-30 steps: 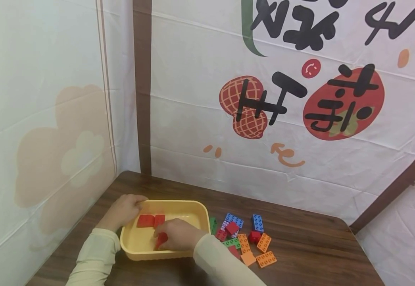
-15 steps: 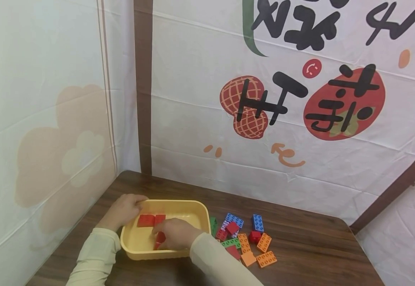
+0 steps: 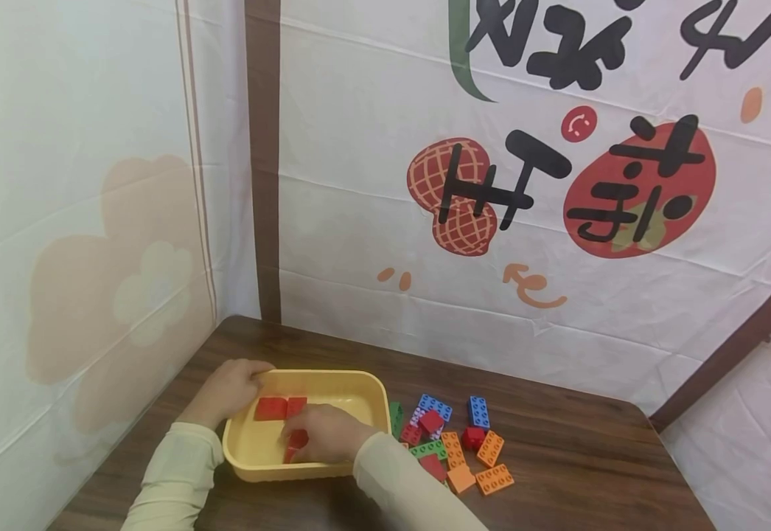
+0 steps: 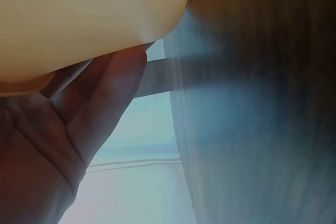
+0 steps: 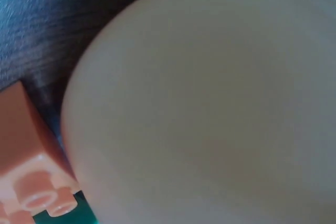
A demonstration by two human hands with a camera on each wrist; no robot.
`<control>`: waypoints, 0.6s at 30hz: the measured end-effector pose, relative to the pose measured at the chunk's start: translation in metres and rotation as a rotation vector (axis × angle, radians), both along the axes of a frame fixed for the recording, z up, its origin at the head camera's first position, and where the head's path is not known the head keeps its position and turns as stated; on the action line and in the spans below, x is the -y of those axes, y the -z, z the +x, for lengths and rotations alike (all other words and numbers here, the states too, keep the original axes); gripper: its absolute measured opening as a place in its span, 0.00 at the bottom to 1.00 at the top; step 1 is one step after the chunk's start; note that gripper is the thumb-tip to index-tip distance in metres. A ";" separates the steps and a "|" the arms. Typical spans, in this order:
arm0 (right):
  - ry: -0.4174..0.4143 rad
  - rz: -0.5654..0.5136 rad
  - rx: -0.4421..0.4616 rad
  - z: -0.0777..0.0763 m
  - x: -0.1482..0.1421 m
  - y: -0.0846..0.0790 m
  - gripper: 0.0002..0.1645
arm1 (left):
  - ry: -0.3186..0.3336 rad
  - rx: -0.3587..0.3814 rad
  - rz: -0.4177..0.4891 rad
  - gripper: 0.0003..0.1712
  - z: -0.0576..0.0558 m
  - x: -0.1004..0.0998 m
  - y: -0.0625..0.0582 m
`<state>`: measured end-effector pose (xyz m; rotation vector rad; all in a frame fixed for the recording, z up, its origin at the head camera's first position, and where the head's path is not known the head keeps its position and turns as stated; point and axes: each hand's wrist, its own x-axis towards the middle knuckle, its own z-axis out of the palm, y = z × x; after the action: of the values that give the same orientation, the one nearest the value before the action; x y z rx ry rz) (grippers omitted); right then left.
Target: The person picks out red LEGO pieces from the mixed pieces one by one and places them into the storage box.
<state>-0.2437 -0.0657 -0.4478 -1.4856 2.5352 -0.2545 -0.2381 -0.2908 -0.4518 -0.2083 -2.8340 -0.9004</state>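
Dark wood-grain table (image 3: 578,442) is filling 6 o'clock. White fabric wall (image 3: 359,110) is hanging behind it, 12 to 3, showing black lettering (image 3: 538,155), red peanut print (image 3: 468,232) at 1:30, red oval print (image 3: 677,177) at 2:30. Pale side wall (image 3: 113,88) is standing at 9, showing peach flower print (image 3: 80,295). Brown vertical band (image 3: 264,147) is running down at 10:30. Left wrist view: tabletop is catching bluish sheen.
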 end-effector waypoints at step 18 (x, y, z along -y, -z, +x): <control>0.169 -0.176 0.121 -0.016 -0.039 -0.027 0.20 | 0.007 -0.016 -0.007 0.19 0.001 -0.001 0.000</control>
<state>-0.2599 -0.0271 -0.4206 -1.2688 2.5982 -0.5876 -0.2374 -0.2900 -0.4514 -0.2254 -2.8239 -0.8857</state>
